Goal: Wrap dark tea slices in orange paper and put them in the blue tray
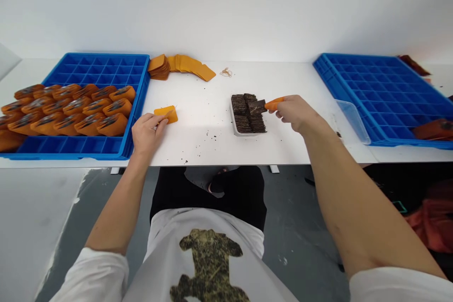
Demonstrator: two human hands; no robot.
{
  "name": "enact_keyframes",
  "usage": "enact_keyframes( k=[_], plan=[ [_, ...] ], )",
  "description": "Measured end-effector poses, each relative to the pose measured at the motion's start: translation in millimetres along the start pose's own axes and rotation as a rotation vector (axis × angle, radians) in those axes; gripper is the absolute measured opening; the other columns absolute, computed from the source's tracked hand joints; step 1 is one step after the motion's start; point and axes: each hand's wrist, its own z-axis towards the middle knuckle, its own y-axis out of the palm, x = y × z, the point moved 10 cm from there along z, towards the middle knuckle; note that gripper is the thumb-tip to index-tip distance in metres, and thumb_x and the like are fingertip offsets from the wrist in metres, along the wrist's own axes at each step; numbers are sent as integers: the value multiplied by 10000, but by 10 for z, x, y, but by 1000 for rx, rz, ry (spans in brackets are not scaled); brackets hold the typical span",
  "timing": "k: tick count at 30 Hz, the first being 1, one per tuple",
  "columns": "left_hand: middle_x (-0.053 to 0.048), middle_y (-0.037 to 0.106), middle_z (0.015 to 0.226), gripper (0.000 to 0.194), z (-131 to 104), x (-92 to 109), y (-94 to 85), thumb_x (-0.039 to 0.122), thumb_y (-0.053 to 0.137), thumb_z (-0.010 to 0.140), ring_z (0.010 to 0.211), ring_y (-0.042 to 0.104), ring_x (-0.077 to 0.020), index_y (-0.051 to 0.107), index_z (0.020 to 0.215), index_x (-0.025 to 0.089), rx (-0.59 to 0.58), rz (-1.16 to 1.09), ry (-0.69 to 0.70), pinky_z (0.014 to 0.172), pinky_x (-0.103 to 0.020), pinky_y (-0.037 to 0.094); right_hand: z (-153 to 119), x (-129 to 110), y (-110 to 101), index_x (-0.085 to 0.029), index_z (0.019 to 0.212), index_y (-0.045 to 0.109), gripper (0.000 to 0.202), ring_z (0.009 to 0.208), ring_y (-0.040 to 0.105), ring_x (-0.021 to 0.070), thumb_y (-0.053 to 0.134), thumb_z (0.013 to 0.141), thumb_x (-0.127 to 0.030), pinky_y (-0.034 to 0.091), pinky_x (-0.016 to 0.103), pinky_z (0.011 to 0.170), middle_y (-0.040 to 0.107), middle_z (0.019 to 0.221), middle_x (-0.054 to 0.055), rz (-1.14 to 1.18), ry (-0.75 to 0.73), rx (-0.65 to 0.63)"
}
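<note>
My left hand [147, 133] is closed at the near corner of a small yellow-orange rectangular piece [170, 114], with thumb and fingers pinching its edge. The piece lies on or just above the white table, right of the left blue tray. My right hand [293, 111] grips the orange handle of a small scraper [262, 106]. Its dark flat blade points left and rests over dark brown thin sheets [244, 118], which stand packed in rows in a shallow white container [235, 125]. Whether the blade touches them I cannot tell.
A blue divided tray [128, 139] at left holds several folded orange pouches [87, 104]. Yellow-orange pieces [187, 65] and rubber bands [226, 72] lie at the back. Another blue divided tray [375, 89] and a clear lid [354, 118] are at right. Dark crumbs dot the white table [198, 104].
</note>
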Motion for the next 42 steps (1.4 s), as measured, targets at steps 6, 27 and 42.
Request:
enact_keyframes(
  k=[6,27,42],
  plan=[
    [-75,788,939,252,-16,10,47,371,671,1029,815,696,-227,865,1002,212,-82,-3,-41,801,-381,557,86,247,130,-178,757,659,206,625,430,108,849,832,-207,249,275,498,671,793,51,196,91,-72],
    [-9,599,715,444,-392,927,-312,414,903,882,673,558,-166,595,630,217,-180,-710,-237,606,-328,408,-1724,-1008,88,-303,756,789,121,720,594,175,898,717,-268,470,337,603,683,797,-1,602,-754,-96],
    [19,595,671,574,-552,1091,-410,452,1001,790,610,562,-132,522,593,205,-100,-900,-224,556,-301,429,-2460,-1418,150,-342,868,813,189,628,531,160,826,882,-154,390,359,525,676,806,-9,449,-1032,-191]
  ],
)
